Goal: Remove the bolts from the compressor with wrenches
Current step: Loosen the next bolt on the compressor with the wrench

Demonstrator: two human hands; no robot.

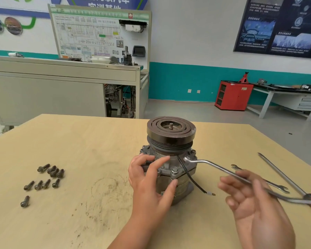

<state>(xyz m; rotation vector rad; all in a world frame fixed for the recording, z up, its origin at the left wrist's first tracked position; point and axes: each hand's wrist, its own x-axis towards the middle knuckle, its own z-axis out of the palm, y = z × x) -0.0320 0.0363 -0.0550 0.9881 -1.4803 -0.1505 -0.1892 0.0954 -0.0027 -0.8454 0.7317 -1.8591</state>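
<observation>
One wrench (223, 169) end blurred, compressor (171, 131) base hidden

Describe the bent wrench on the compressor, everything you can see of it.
The wrench is a slim, shiny metal bar with cranked ends. Its head sits on the flange of the compressor, on the side right of the pulley. The shaft slopes down to the right, lying across the open fingers of the right hand. Its far end is blurred.

On the far wall banner (104, 1) I make out cut-off Chinese characters, seemingly 智能网联汽车 and 实训基地. The diagram board (97, 33) below shows "HV". The right-hand dark poster (280, 26) is unreadable.
</observation>
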